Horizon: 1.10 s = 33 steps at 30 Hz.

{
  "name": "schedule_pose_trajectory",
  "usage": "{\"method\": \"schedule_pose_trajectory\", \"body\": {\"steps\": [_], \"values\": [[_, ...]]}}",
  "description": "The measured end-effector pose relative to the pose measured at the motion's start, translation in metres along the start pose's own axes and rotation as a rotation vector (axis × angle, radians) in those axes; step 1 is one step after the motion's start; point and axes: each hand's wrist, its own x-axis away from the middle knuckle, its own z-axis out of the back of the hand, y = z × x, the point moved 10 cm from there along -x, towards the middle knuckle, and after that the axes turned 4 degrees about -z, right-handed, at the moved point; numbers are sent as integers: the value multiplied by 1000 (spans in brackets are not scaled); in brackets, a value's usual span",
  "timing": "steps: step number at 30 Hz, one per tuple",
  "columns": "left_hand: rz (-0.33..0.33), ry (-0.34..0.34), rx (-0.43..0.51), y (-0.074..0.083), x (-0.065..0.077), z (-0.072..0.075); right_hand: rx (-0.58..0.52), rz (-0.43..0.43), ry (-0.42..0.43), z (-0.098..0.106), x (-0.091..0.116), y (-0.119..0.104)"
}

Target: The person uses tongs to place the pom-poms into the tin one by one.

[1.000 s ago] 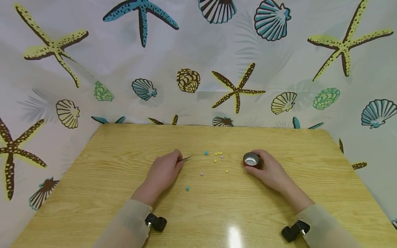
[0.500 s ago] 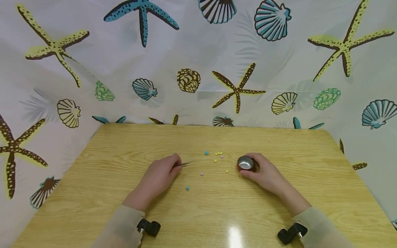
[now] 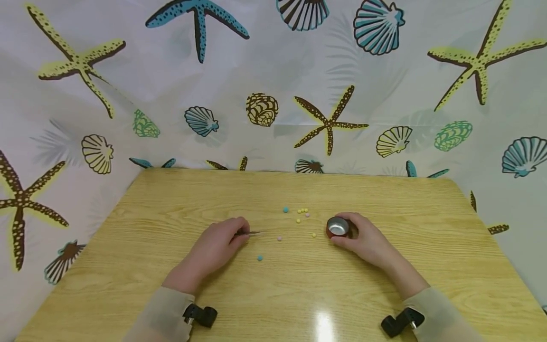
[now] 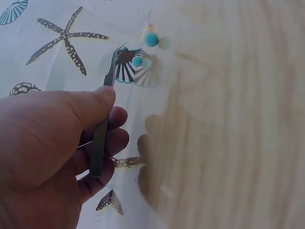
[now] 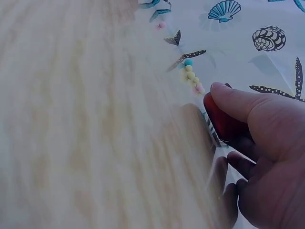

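Note:
My left hand (image 3: 215, 244) pinches metal tweezers (image 4: 98, 148) between thumb and fingers, their tips pointing right, left of the scattered beads. In the left wrist view the pointed end extends past the thumb, and two blue beads show beyond it. My right hand (image 3: 369, 242) grips a small red cup (image 3: 338, 229) with a silvery inside, thumb on the near side and fingers on the far side. Between the hands lie a blue bead (image 3: 286, 209), several yellow beads (image 3: 298, 221) and a pink bead (image 3: 279, 238). Another blue bead (image 3: 259, 258) lies nearer to me.
The wooden table (image 3: 171, 199) runs back to a white cloth (image 3: 239, 142) printed with starfish and shells, which also hangs at both sides. A black wrist camera (image 3: 201, 315) sits at the left cuff, another camera (image 3: 401, 323) at the right.
My left hand has drawn left and toward me with the tweezers, whose tips look closer together now. The right hand has shifted the cup slightly left, then stayed. The beads have kept their places.

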Motion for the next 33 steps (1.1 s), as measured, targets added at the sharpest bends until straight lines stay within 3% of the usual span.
{"method": "schedule_pose_trajectory", "body": {"steps": [9,16,29,33], "values": [[-21,-41,37,-6,5,0,4,12,-10,-2,1,4],[-8,-92,120,-13,8,-1,3,15,-6,-2,1,5],[-75,-157,206,-16,12,-2,-7,21,-14,-1,1,6],[-65,-185,222,-17,13,-2,-10,22,-15,-1,0,6]]}}
